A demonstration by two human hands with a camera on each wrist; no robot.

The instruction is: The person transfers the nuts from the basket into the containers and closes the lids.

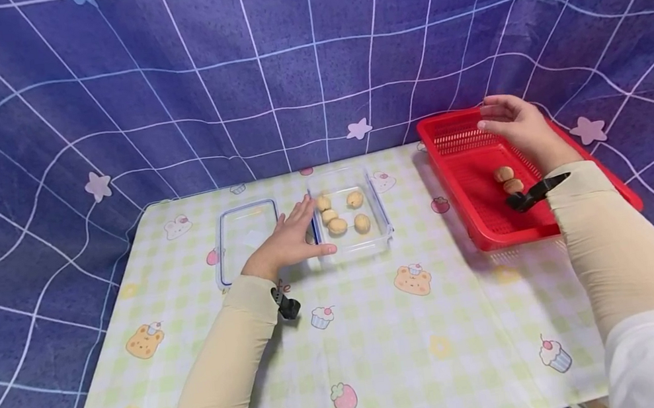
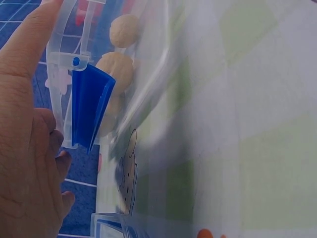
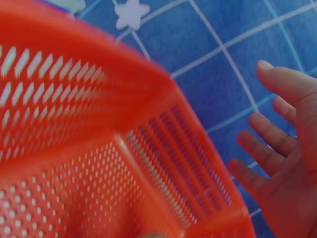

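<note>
Left hand [image 1: 290,240] spread wide, fingers straight, lying along the left side of the clear container [image 1: 362,249], gripping nothing, probably there to steady it; right hand [image 1: 525,131] above the far part of the red basket [image 1: 471,179], fingers loosely curved with a wide gap, nothing held; five walnut-like pieces [image 1: 338,226] sit in the container, two tan pieces [image 1: 503,174] lie in the basket near the right wrist; blue-edged lid [image 1: 248,229] flat on the bench [image 1: 390,350], just left of the container, presumably set aside so its top stays uncovered; no brand or label readable; scrap of lettering on the cloth by the left wrist, partly hidden, can't tell the word.
</note>
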